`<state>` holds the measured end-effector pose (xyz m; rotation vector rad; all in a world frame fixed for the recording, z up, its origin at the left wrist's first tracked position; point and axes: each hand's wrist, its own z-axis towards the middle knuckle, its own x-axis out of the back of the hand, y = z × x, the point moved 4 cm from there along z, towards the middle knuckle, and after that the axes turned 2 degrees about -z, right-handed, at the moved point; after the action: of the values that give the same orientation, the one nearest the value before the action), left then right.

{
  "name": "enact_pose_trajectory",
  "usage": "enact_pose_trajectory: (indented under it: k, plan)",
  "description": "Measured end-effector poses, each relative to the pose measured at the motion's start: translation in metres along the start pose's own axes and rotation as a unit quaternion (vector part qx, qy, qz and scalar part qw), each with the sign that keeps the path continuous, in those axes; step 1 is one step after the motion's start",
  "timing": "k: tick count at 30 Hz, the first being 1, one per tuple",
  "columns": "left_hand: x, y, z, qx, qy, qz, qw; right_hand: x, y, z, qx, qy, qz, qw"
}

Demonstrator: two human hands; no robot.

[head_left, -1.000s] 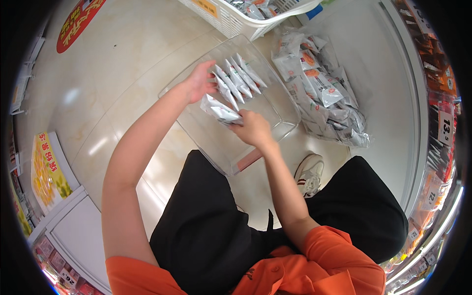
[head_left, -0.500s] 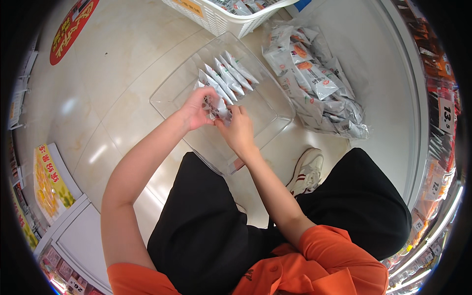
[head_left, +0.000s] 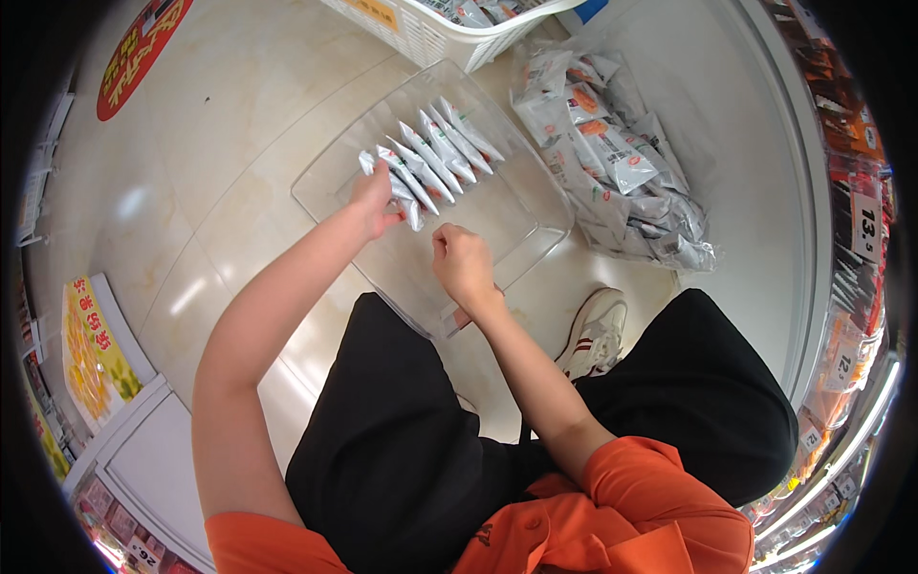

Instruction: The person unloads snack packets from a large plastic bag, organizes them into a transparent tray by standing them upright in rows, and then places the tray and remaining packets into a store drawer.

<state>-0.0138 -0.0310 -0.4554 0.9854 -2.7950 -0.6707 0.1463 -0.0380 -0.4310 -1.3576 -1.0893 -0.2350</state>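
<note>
A clear plastic bin (head_left: 330, 163) sits on the floor before my knees. Inside it, several small white sachets (head_left: 442, 151) lean in a slanting row toward its far side. My left hand (head_left: 376, 205) is at the near left end of this row, its fingers closed round the end sachet (head_left: 409, 207), which stands against its neighbour. Part of that sachet is hidden by the fingers. Over the near part of the bin, my right hand (head_left: 463, 260) is curled into a loose fist, apart from the sachets, with nothing visible in it.
A large clear bag (head_left: 660, 206) full of similar sachets lies right of the bin, beside a white cabinet base (head_left: 755, 172). A white basket (head_left: 449, 43) holding more sachets stands beyond. My shoe (head_left: 595, 335) is near the bin's right corner. Stocked shelves (head_left: 865, 220) line the right.
My left hand has moved left and set the sachet against the row's end. My right hand has let go of it and drawn back slightly toward me, its fingers curling.
</note>
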Motion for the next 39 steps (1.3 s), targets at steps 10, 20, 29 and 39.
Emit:
enact_pose_trajectory:
  k: [10, 20, 29, 39]
  plan:
    - [-0.021, 0.006, 0.002, 0.033, -0.047, 0.05, 0.997, -0.001, -0.005, 0.009, 0.021, 0.045, -0.026, 0.998]
    - [-0.005, 0.006, 0.029, -0.033, 0.044, -0.015, 0.998, -0.008, 0.001, 0.032, -0.058, -0.068, -0.096, 0.991]
    - [-0.017, 0.016, -0.008, 0.012, -0.049, -0.081, 0.995, 0.157, -0.038, 0.119, 0.238, -0.255, -0.412, 0.842]
    - [-0.027, 0.02, -0.032, 0.076, -0.057, -0.121, 0.988, 0.25, 0.11, 0.211, -0.177, -0.157, -0.078, 0.968]
